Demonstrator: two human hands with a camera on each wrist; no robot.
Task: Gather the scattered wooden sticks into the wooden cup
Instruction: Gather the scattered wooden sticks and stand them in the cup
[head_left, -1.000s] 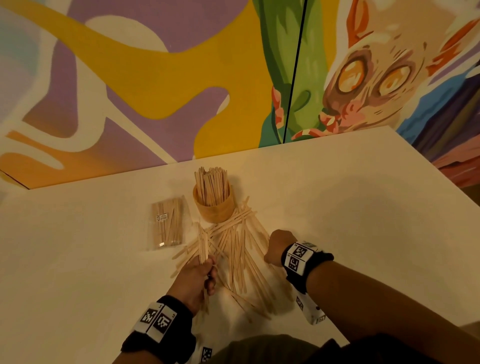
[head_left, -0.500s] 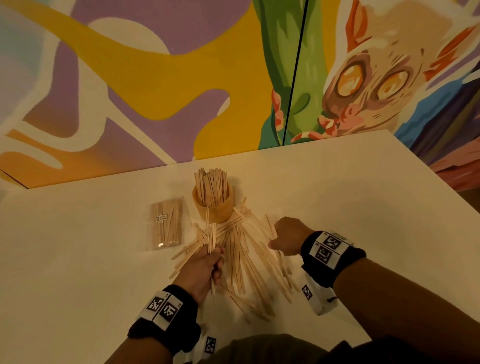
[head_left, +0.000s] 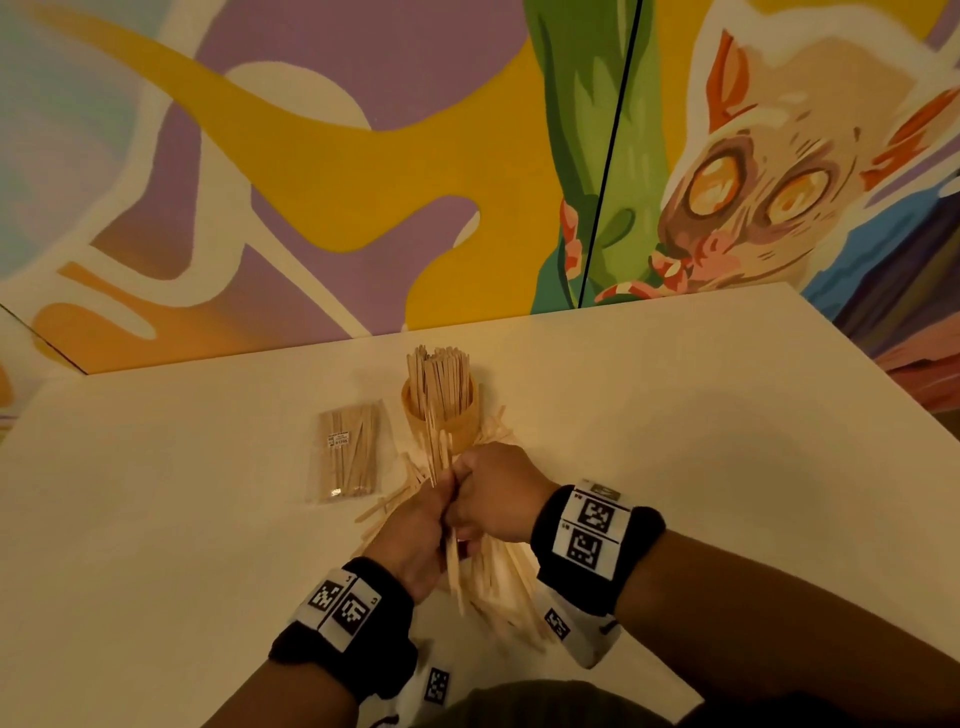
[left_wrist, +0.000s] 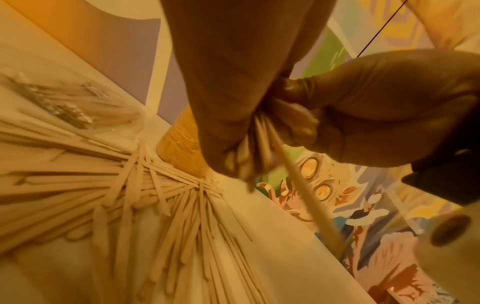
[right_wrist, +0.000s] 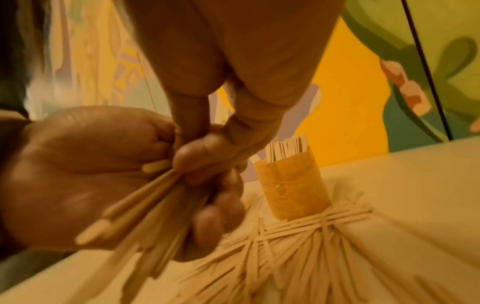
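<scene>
A wooden cup (head_left: 440, 422) stands upright on the white table, packed with several upright sticks (head_left: 439, 371). Just in front of it, above the pile, my two hands meet. My left hand (head_left: 423, 519) grips a bundle of wooden sticks (head_left: 440, 457) that points toward the cup. My right hand (head_left: 485, 499) pinches the same bundle from the right side. In the right wrist view the bundle (right_wrist: 145, 205) fans out below both fists, with the cup (right_wrist: 291, 189) behind. Scattered sticks (head_left: 501, 582) lie on the table under the hands; they also show in the left wrist view (left_wrist: 135, 195).
A clear packet of sticks (head_left: 347, 457) lies flat to the left of the cup. The table (head_left: 727, 467) is bare to the right and left. A painted mural wall (head_left: 363, 182) rises right behind the table's far edge.
Both hands have lifted off the pile. My right hand has moved left to join the left hand on its bundle, which now sits higher and closer to the cup.
</scene>
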